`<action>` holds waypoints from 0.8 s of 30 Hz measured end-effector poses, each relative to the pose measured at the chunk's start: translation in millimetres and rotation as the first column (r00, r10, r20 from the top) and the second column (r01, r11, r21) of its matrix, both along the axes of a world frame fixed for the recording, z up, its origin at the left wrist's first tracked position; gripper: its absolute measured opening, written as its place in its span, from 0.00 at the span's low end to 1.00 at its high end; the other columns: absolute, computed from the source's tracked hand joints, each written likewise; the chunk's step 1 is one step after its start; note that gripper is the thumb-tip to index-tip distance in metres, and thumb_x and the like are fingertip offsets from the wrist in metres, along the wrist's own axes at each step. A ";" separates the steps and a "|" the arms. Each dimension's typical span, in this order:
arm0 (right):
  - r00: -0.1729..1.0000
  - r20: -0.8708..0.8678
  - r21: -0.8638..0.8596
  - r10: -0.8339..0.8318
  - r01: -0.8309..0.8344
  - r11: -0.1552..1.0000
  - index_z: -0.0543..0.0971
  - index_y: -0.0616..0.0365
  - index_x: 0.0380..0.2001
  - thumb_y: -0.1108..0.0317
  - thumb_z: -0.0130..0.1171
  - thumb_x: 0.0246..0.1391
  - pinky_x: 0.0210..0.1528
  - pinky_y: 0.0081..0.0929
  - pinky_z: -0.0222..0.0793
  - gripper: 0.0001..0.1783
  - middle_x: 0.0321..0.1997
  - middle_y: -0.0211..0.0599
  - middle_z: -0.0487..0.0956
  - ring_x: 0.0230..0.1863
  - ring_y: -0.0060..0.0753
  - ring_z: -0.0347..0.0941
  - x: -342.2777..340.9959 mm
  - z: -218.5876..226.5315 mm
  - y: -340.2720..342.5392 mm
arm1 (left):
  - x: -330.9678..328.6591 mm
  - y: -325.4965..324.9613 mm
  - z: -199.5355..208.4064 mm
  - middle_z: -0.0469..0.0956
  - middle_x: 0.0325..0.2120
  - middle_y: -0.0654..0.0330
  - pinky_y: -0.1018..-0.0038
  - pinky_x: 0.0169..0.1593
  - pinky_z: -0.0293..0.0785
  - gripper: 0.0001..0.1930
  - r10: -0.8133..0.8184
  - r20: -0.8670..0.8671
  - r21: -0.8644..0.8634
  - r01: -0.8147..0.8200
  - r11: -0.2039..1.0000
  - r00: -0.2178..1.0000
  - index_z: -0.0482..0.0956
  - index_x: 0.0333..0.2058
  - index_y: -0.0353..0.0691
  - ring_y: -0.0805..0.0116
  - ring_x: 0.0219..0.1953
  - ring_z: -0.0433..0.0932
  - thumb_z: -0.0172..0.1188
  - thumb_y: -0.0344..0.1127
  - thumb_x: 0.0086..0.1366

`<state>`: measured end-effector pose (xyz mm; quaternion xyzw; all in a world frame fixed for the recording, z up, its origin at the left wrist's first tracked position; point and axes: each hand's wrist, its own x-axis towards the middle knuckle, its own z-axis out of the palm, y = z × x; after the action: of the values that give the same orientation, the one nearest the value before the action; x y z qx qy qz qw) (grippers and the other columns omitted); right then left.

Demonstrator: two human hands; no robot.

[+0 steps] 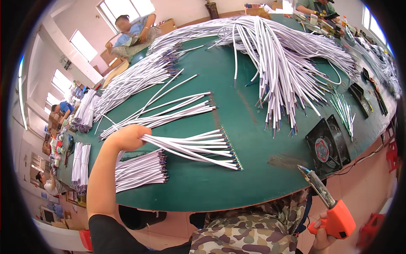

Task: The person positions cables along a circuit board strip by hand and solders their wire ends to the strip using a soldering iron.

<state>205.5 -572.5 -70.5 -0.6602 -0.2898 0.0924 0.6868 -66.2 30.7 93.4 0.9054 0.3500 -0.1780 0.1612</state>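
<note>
My left hand (134, 137) is closed around a bundle of white cables (186, 146) above the green tabletop. Their far ends fan out to a thin green strip (231, 149), apparently a circuit board, lying on the table. In my right hand (323, 235), at the lower right, is a red soldering gun (338, 220) with a long metal barrel. Its tip points up and left, beyond the table's front edge and near a black fan (327, 146). A stack of cut white cables (141, 171) lies below my left hand, with dark wire ends facing right.
Large heaps of white cable (275, 63) cover the far side of the table. Tied bundles (80, 163) lie at the left. Thin green strips (342, 112), a black holder (359, 99) and pliers (376, 91) are at the right. Several people sit around the table.
</note>
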 end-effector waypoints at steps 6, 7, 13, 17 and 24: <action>0.998 -0.047 -0.018 0.040 -0.041 0.999 0.71 0.70 0.55 0.61 0.64 0.59 0.40 0.29 0.75 0.28 0.52 0.47 0.77 0.36 0.26 0.75 -7.5 2.6 18.5 | 1.7 -46.6 -15.8 0.75 0.52 0.47 0.62 0.59 0.72 0.32 -0.205 0.046 0.080 0.201 0.976 0.978 0.75 0.60 0.41 0.47 0.55 0.74 0.70 0.33 0.54; 0.998 -0.043 -0.036 0.049 -0.050 0.998 0.71 0.69 0.56 0.61 0.64 0.59 0.41 0.29 0.75 0.28 0.52 0.47 0.77 0.36 0.26 0.75 -9.2 1.5 16.3 | 8.9 -61.3 -8.4 0.74 0.53 0.48 0.61 0.60 0.72 0.33 -0.223 0.107 0.090 0.214 0.973 0.969 0.74 0.60 0.40 0.47 0.56 0.74 0.70 0.33 0.54; 0.988 -0.096 -0.040 0.121 -0.125 0.991 0.74 0.69 0.53 0.63 0.64 0.60 0.44 0.31 0.75 0.24 0.53 0.47 0.78 0.37 0.26 0.76 -5.5 5.1 21.5 | 62.2 -125.1 -50.5 0.71 0.58 0.43 0.53 0.62 0.69 0.38 -0.604 0.317 0.367 0.493 0.789 0.731 0.72 0.63 0.42 0.41 0.61 0.71 0.75 0.44 0.54; 0.984 -0.127 -0.046 0.122 -0.129 0.991 0.74 0.69 0.53 0.63 0.64 0.59 0.44 0.30 0.75 0.24 0.54 0.47 0.78 0.38 0.26 0.76 -6.5 4.9 32.0 | 120.1 -179.1 -71.8 0.67 0.61 0.37 0.47 0.66 0.63 0.41 -0.439 0.401 0.352 0.308 0.884 0.804 0.71 0.65 0.44 0.34 0.64 0.66 0.71 0.57 0.57; 0.984 -0.132 -0.012 0.120 -0.123 0.992 0.75 0.69 0.54 0.63 0.65 0.59 0.45 0.29 0.75 0.25 0.54 0.46 0.79 0.39 0.26 0.76 -10.4 12.3 38.2 | 152.6 -208.5 -104.5 0.61 0.65 0.31 0.35 0.68 0.52 0.43 -0.387 0.316 0.443 0.226 0.867 0.866 0.72 0.64 0.42 0.22 0.67 0.57 0.64 0.66 0.59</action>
<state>195.0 -534.3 -58.2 -0.6406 -0.2827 0.1802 0.6908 86.4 -177.8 -11.0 0.9805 0.1872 0.0581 0.0129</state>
